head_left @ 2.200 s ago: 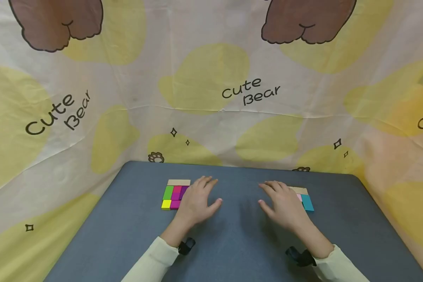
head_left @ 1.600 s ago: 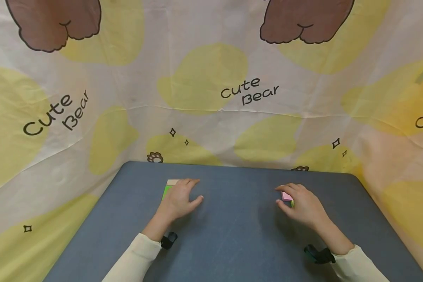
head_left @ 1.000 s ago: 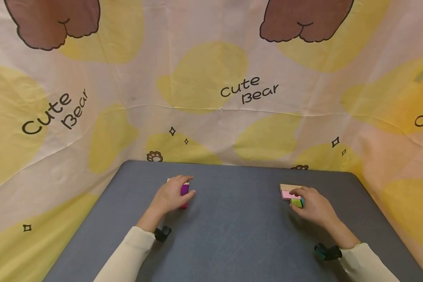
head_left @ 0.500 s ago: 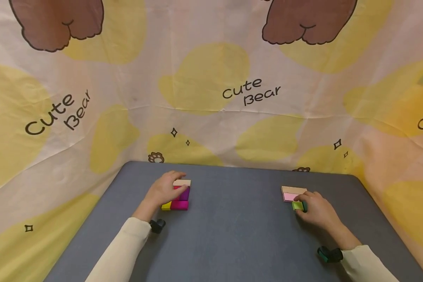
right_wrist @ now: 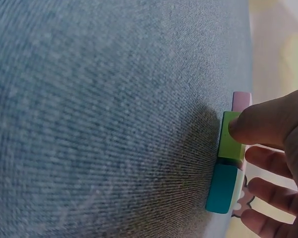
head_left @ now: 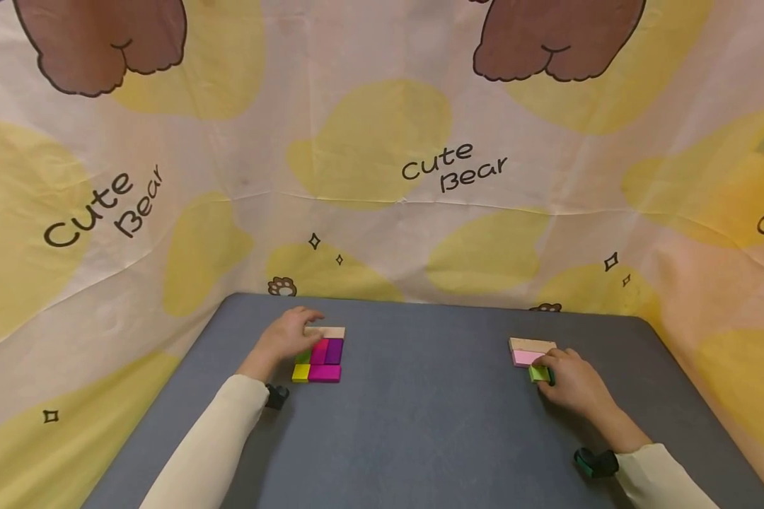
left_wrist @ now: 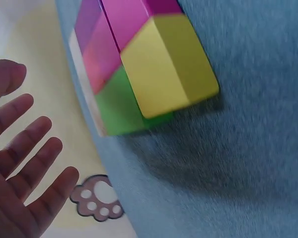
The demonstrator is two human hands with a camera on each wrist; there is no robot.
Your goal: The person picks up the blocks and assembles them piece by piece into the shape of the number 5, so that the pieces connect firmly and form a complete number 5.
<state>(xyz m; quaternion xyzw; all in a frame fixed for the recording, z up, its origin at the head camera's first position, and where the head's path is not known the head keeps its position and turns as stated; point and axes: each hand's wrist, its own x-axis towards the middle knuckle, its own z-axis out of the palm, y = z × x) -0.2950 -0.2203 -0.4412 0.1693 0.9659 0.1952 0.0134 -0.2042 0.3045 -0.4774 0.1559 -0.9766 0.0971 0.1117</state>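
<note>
On the left stands a tight group of coloured blocks: a pale wooden strip (head_left: 332, 331) at the back, a purple block (head_left: 334, 350), a yellow block (head_left: 301, 373) and a magenta block (head_left: 326, 373) in front. My left hand (head_left: 283, 336) hovers at the group's left side, fingers apart, holding nothing; it partly covers a green block (left_wrist: 121, 106). At the right, my right hand (head_left: 576, 385) pinches a lime-green block (head_left: 538, 374) between thumb and index finger. Against that block lie a pink block (head_left: 527, 358) and a teal block (right_wrist: 222, 188), the teal one mostly hidden by the hand in the head view.
Another pale wooden strip (head_left: 532, 344) lies behind the pink block. A grey-blue tabletop (head_left: 420, 410) spreads between the two groups. Behind it hangs a printed curtain (head_left: 369, 141). Black straps with small cameras sit at both wrists.
From near the middle, my left hand has moved left and back, uncovering most of its blocks. My right hand has moved right, and its thumb and index finger have come together on the lime-green block.
</note>
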